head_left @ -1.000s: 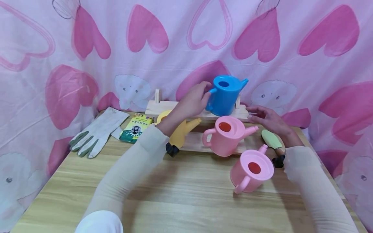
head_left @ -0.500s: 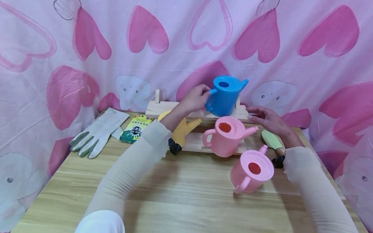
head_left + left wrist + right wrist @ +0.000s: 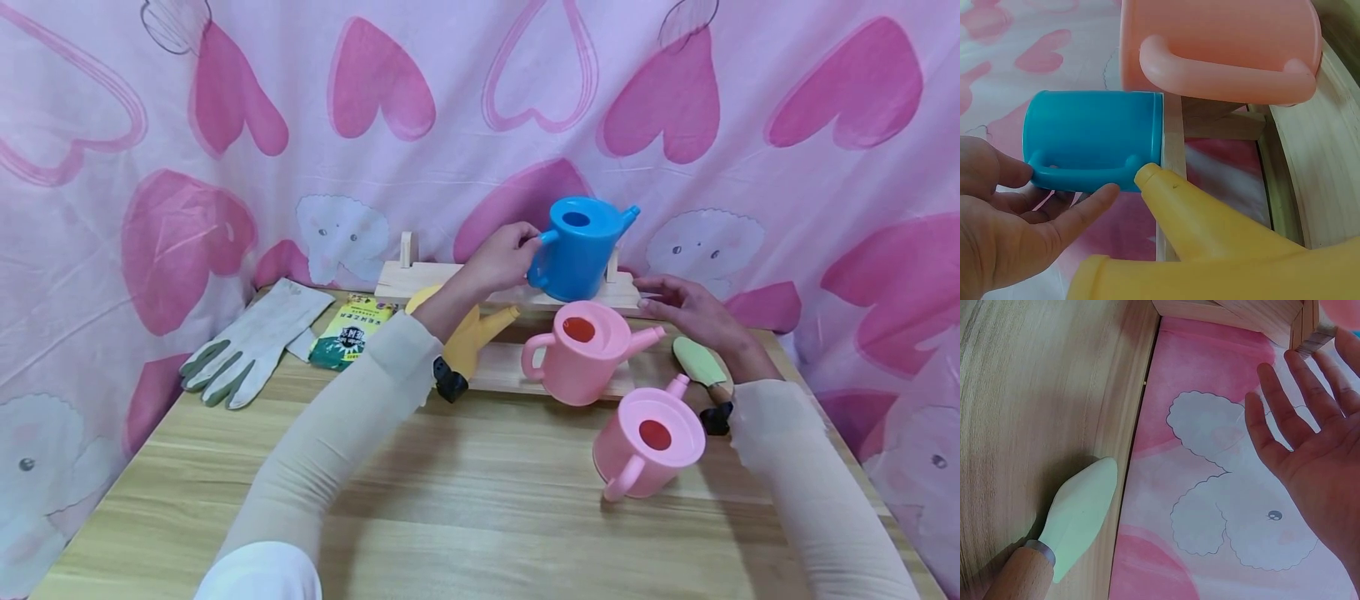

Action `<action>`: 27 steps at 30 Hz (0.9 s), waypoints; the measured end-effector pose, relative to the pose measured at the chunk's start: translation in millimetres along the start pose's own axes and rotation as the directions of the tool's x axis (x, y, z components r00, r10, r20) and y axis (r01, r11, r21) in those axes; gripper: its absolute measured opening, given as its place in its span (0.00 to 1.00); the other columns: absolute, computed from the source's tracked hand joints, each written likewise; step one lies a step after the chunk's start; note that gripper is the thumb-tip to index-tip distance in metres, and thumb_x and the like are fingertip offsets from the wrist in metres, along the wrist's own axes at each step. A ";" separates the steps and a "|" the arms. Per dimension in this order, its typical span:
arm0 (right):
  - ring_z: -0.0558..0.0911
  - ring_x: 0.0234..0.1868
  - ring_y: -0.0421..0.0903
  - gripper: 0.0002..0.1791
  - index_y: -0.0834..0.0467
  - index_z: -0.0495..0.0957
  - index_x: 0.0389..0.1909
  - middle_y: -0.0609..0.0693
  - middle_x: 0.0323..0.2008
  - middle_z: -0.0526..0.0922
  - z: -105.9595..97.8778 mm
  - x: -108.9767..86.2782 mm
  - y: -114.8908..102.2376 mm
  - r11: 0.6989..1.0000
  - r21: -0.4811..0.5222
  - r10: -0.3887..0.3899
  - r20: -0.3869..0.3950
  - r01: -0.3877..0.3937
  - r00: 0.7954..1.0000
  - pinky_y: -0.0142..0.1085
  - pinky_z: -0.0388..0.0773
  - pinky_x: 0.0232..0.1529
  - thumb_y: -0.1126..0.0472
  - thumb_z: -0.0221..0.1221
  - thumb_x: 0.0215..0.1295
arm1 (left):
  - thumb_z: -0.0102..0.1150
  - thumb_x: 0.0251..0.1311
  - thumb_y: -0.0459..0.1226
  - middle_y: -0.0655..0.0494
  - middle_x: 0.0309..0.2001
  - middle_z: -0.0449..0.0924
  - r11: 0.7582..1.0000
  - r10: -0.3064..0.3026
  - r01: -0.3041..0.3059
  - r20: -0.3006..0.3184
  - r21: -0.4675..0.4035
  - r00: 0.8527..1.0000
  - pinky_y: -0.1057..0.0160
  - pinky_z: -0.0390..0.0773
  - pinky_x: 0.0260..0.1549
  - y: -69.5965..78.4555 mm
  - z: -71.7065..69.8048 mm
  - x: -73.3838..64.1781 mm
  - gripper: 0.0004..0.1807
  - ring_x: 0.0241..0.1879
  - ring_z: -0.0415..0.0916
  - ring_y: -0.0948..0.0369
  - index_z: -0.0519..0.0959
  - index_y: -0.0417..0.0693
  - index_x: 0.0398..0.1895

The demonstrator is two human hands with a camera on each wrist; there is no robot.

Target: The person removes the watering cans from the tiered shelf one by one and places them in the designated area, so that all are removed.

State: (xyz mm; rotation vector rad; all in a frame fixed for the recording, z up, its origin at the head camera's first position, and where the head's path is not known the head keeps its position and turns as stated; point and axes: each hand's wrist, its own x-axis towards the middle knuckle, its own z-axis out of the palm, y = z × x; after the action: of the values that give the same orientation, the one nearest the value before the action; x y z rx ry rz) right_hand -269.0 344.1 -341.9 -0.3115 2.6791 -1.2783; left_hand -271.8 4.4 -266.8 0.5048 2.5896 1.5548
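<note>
A blue watering can [image 3: 577, 250] stands upright on the upper board of a small wooden shelf [image 3: 431, 271]. My left hand [image 3: 501, 262] pinches its handle near the top; in the left wrist view thumb and fingers lie at the handle [image 3: 1082, 177], one finger stretched along it. My right hand [image 3: 686, 304] has its fingers spread and loosely extended, fingertips right at the shelf's right end [image 3: 1313, 328]. Below, a pink watering can [image 3: 585, 354] and a yellow watering can [image 3: 461, 342], partly hidden behind my left forearm, stand on the lower board.
A second pink watering can [image 3: 648, 442] stands on the table [image 3: 465, 517] in front of the shelf. A trowel [image 3: 699, 360] with a pale green blade lies beside my right wrist. At left are white-and-green gloves [image 3: 258, 337] and a yellow-green packet [image 3: 348, 333]. A patterned curtain [image 3: 465, 75] hangs behind.
My left hand has lowered slightly at the blue can's handle, and its wrist has shifted a little. The blue can and my right hand stay in place.
</note>
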 end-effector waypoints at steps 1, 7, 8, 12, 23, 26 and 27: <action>0.68 0.67 0.60 0.37 0.51 0.64 0.77 0.57 0.71 0.67 -0.2 -0.1 -0.1 1.000 0.002 0.001 -0.002 0.000 1.000 0.67 0.67 0.64 0.43 0.63 0.72 | 0.49 0.80 0.43 0.50 0.51 0.79 1.000 0.001 -0.001 -0.003 0.000 1.000 0.63 0.84 0.42 -0.1 0.2 0.2 0.14 0.49 0.77 0.53 0.75 0.44 0.58; 0.67 0.67 0.60 0.37 0.51 0.65 0.77 0.57 0.72 0.67 0.3 1.1 1.6 1.000 0.010 0.000 -0.006 0.001 1.000 0.68 0.66 0.65 0.44 0.62 0.72 | 0.49 0.80 0.43 0.49 0.51 0.79 1.000 -0.011 0.010 -0.019 -0.010 1.000 0.62 0.84 0.43 0.4 0.9 -0.4 0.14 0.49 0.77 0.54 0.75 0.44 0.57; 0.67 0.67 0.60 0.37 0.51 0.64 0.77 0.57 0.72 0.67 0.3 1.5 2.2 1.000 0.013 0.002 -0.005 -0.002 1.000 0.67 0.66 0.65 0.45 0.62 0.73 | 0.49 0.80 0.43 0.50 0.51 0.79 1.000 -0.015 0.015 -0.021 -0.012 1.000 0.62 0.84 0.43 0.4 1.0 -0.7 0.14 0.49 0.76 0.54 0.75 0.44 0.57; 0.67 0.67 0.60 0.37 0.52 0.63 0.77 0.57 0.72 0.66 0.2 2.1 3.4 1.000 0.018 0.007 -0.007 -0.007 1.000 0.67 0.67 0.65 0.46 0.62 0.73 | 0.49 0.80 0.43 0.50 0.50 0.78 1.000 -0.020 0.020 -0.028 -0.010 0.999 0.61 0.84 0.44 -0.7 1.4 -0.3 0.15 0.48 0.76 0.55 0.75 0.44 0.58; 0.68 0.65 0.59 0.38 0.51 0.66 0.76 0.56 0.71 0.67 0.9 -0.8 1.3 1.000 0.008 -0.002 -0.013 0.002 1.000 0.67 0.67 0.65 0.42 0.63 0.71 | 0.45 0.82 0.41 0.47 0.49 0.75 0.989 0.024 -0.029 -0.039 -0.145 0.999 0.55 0.85 0.48 5.7 -7.0 2.0 0.15 0.52 0.75 0.52 0.73 0.40 0.57; 0.68 0.64 0.59 0.37 0.51 0.66 0.76 0.56 0.70 0.68 0.5 0.0 1.6 1.000 0.010 0.001 -0.013 -0.001 1.000 0.66 0.67 0.65 0.42 0.63 0.71 | 0.45 0.82 0.41 0.47 0.48 0.75 0.987 0.031 -0.037 -0.042 -0.155 0.999 0.54 0.85 0.48 9.8 -11.0 -1.4 0.15 0.53 0.75 0.52 0.72 0.40 0.57; 0.68 0.65 0.59 0.37 0.51 0.66 0.76 0.56 0.70 0.68 0.5 0.2 1.6 1.000 0.010 0.001 -0.013 -0.001 1.000 0.66 0.67 0.64 0.42 0.63 0.71 | 0.45 0.82 0.41 0.47 0.48 0.74 0.986 0.037 -0.043 -0.042 -0.160 0.998 0.53 0.85 0.48 11.0 -12.5 -3.1 0.15 0.52 0.75 0.52 0.72 0.40 0.58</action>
State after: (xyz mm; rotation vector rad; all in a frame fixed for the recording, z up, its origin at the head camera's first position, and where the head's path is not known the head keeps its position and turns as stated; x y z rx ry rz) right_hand -269.3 344.7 -343.4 -0.3013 2.6823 -1.2982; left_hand -269.2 -2.4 -251.5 0.5198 2.4674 1.7847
